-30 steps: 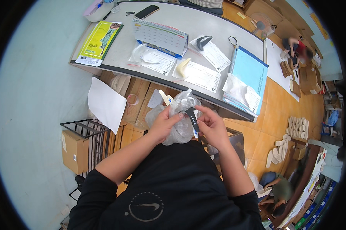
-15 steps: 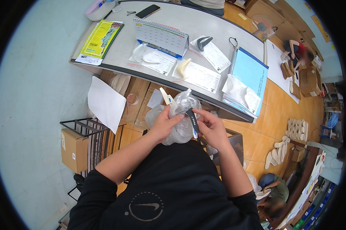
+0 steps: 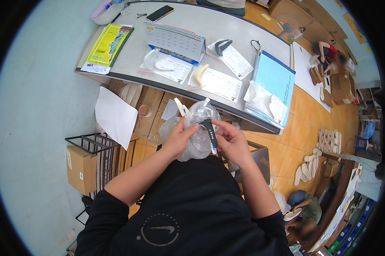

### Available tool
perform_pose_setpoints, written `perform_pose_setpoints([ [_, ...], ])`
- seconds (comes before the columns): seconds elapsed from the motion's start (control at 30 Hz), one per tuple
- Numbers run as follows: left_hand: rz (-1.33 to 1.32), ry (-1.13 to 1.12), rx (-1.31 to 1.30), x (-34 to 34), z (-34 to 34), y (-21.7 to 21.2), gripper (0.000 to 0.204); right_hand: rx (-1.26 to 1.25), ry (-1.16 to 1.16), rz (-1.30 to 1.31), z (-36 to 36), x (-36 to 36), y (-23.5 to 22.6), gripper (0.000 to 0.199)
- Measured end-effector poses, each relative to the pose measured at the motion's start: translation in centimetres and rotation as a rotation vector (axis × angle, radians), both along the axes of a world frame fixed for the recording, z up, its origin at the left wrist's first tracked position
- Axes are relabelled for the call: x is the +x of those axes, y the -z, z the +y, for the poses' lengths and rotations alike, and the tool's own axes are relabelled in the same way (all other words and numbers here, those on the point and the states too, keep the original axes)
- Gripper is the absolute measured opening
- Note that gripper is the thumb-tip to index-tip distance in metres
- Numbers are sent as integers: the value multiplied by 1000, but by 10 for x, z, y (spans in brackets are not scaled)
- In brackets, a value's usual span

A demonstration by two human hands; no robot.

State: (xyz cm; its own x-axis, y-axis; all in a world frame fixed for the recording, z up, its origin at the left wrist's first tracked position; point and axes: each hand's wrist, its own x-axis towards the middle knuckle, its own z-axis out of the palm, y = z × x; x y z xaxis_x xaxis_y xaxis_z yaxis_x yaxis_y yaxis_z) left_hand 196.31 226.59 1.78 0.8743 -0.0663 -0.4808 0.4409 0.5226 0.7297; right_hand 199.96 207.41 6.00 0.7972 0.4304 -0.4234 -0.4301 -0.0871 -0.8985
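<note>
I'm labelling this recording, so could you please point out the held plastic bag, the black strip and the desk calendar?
Held plastic bag [image 3: 196,146]: head view, crumpled lower part.
Black strip [image 3: 210,133]: head view, middle of its length.
Desk calendar [image 3: 174,41]: head view, middle of its printed page.

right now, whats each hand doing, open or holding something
Left hand: closed, holding the clear plastic bag.
Right hand: partly curled, fingers at the black piece; whether they grip it cannot be told.
</note>
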Motion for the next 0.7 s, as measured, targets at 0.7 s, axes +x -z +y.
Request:
perform_pose_setpoints([
  [0.7, 39, -39, -36, -1, 5, 7, 39, 43, -81, -32, 3, -4, 1, 49],
])
